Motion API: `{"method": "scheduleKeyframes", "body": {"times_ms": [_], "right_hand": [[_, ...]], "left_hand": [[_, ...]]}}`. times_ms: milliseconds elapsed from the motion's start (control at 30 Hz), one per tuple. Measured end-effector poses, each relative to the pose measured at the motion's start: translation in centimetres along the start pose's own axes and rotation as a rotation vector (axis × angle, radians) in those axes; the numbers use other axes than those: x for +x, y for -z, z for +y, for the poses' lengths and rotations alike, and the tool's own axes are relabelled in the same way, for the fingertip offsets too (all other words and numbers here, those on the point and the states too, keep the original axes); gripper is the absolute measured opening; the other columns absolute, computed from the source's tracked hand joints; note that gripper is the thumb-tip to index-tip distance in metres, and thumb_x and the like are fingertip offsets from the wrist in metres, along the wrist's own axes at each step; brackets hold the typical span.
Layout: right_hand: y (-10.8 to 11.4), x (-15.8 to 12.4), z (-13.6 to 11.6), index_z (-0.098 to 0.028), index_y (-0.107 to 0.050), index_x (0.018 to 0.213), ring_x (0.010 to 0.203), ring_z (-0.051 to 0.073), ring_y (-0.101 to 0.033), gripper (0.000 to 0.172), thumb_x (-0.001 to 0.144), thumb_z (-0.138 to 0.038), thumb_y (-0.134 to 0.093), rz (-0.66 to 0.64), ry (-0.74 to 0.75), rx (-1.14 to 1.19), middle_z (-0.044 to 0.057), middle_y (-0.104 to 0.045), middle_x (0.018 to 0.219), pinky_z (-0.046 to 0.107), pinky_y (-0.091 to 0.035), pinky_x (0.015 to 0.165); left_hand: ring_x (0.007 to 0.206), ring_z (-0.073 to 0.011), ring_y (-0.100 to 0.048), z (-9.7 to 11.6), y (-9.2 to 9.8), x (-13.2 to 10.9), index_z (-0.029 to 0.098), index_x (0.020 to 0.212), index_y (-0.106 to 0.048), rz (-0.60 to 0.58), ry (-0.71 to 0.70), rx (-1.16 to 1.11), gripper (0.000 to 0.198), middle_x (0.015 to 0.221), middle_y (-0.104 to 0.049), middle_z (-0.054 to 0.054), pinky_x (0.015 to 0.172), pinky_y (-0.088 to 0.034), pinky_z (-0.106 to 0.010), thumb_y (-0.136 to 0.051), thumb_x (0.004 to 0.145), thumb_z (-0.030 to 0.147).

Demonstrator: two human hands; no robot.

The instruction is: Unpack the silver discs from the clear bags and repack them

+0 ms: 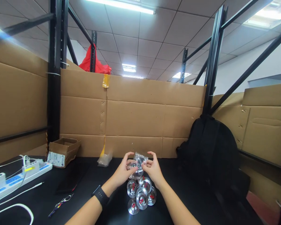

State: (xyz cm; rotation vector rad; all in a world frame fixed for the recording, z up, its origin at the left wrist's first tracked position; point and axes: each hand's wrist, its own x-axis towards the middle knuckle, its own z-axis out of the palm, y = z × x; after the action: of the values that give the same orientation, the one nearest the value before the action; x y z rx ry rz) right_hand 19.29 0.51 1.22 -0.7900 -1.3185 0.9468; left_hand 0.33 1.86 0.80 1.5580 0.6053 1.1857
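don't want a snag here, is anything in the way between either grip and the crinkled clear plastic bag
Nothing visible: the left grip and the right grip both touch the crinkled clear plastic bag. The shiny round silver metal pieces with red marks sit nearer the camera, not in between.

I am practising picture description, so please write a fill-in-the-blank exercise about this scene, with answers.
1. The left hand and the right hand hold a clear plastic bag; a watch is on the ____ wrist.
2. Shiny metal pieces lie in the space ____ the two forearms.
3. The large backpack is ____ in colour.
4. The bundle above the cardboard wall is ____ in colour.

Missing words: left; between; black; red.
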Motion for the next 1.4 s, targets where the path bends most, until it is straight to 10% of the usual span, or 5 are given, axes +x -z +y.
{"method": "scheduleKeyframes", "body": {"times_ms": [233,500,733,1067,1400], "right_hand": [[0.5,0.2,0.2,-0.025,-0.047,0.112,0.056,0.014,-0.061,0.061,0.067,-0.042,-0.085,-0.068,-0.024,-0.019,-0.002,-0.068,0.072,0.025,-0.046,0.058],[0.2,0.1,0.0,-0.018,-0.076,0.090,0.068,0.019,-0.065,0.033,0.073,-0.047,-0.080,-0.178,0.047,-0.138,0.007,-0.072,0.086,0.031,-0.050,0.065],[1.2,-0.2,-1.1,-0.025,-0.069,0.124,0.062,0.009,-0.062,0.065,0.062,-0.031,-0.089,-0.356,-0.024,-0.078,0.010,-0.060,0.130,0.024,-0.051,0.056],[1.8,0.2,-1.1,-0.040,-0.038,0.148,0.056,0.006,-0.067,0.106,0.058,-0.026,-0.091,-0.304,-0.008,-0.048,0.019,-0.030,0.159,0.021,-0.049,0.050],[1.2,-0.1,-0.9,-0.025,-0.034,0.142,0.068,0.021,-0.075,0.087,0.071,-0.034,-0.083,-0.239,-0.067,-0.065,0.008,-0.073,0.098,0.026,-0.052,0.056]], "left_hand": [[0.072,-0.0172,-0.064,-0.5,0.5,0.4,0.012,0.095,-0.072,0.014,-0.034,0.250,0.037,0.086,-0.072,-0.009,0.065,-0.048,-0.027,-0.069,0.082,0.046],[0.069,-0.0148,-0.062,0.4,1.1,-0.1,0.013,0.119,-0.068,-0.048,-0.056,0.217,0.052,0.098,-0.072,-0.010,0.065,-0.048,-0.026,-0.075,0.077,0.042],[0.051,-0.0026,-0.045,0.5,1.7,-0.2,0.018,0.138,-0.057,-0.147,-0.051,0.193,0.076,0.110,-0.068,-0.011,0.049,-0.033,-0.018,-0.084,0.068,0.030],[0.054,-0.0008,-0.057,0.2,1.8,0.0,0.038,0.154,-0.023,-0.074,-0.102,0.095,0.102,0.155,-0.032,-0.023,0.052,-0.047,-0.020,-0.083,0.072,0.033],[0.080,-0.0197,-0.072,-0.6,1.7,0.4,0.015,0.131,-0.049,0.050,-0.044,0.147,0.061,0.091,-0.076,-0.011,0.075,-0.055,-0.031,-0.075,0.079,0.035]]}}
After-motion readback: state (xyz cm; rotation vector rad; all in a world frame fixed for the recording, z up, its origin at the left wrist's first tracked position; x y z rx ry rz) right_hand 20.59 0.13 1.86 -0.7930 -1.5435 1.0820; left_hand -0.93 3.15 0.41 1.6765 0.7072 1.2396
